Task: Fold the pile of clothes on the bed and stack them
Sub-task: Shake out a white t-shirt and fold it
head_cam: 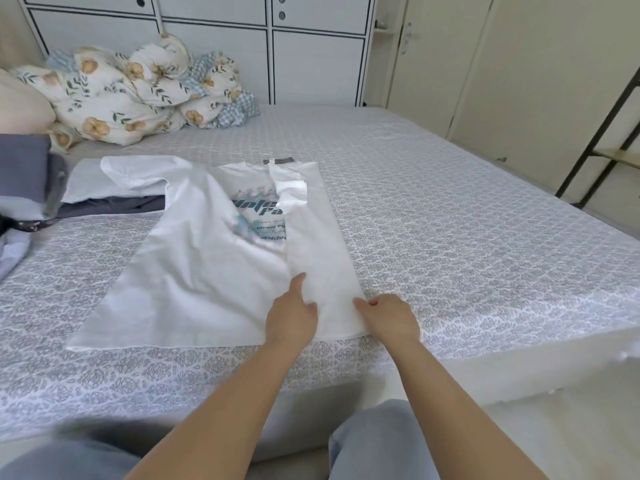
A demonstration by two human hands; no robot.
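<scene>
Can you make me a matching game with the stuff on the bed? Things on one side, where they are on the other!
Things:
1. white T-shirt
2. flowery quilt
3. grey clothes
4. right hand

Places:
A. bunched up by the headboard
B. spread flat in the middle of the bed
C. at the shirt's bottom right corner
D. piled at the left edge

Pairs: 1-B, 2-A, 3-D, 4-C

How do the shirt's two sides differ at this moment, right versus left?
The white T-shirt's right side is folded inward over the print, sleeve tucked; its left side lies flat, sleeve spread outward. Both hands sit by the right side: the left hand presses it, the right hand pinches its hem corner. Both sides rest on the bed.
</scene>
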